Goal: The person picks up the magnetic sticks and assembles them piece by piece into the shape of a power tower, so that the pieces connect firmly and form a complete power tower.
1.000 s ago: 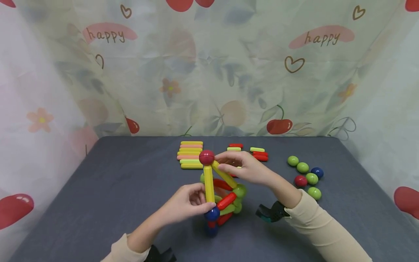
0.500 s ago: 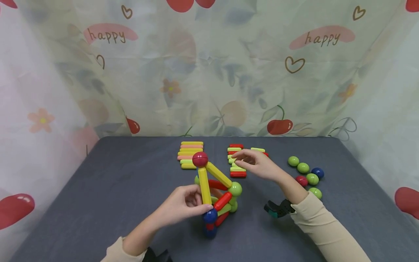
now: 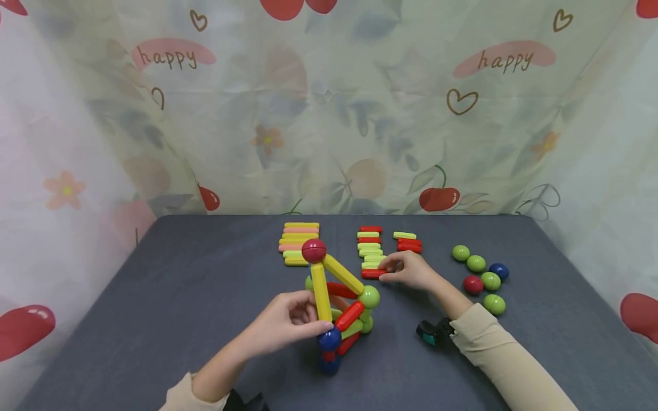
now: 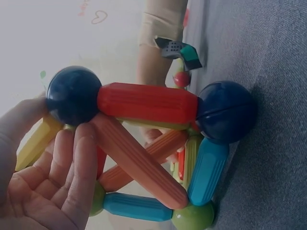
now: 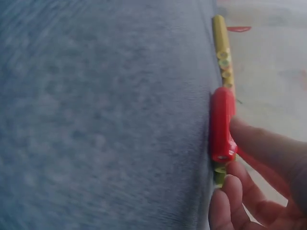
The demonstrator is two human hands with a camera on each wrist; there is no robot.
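A frame of magnetic rods and balls (image 3: 352, 315) stands on the table in the head view, topped by a red ball (image 3: 314, 250) on two yellow rods. My left hand (image 3: 293, 317) holds it at a blue ball (image 4: 74, 96), thumb and fingertips against that ball in the left wrist view. Blue, orange and red rods of its side show there. My right hand (image 3: 411, 269) has thumb and index finger about the end of a short red rod (image 5: 221, 124), nearest rod of a row of short rods; this rod still lies on the table.
Long yellow, pink and green rods (image 3: 300, 237) lie stacked behind the frame. A smaller group of short rods (image 3: 409, 245) lies beyond my right hand. Loose green, red and blue balls (image 3: 475, 264) lie at the right. A printed curtain (image 3: 329, 103) hangs behind the table.
The right hand left the top of the frame, moved right, and came down to the short red rod. The frame shifted slightly left and toward me, with the left hand still on it.
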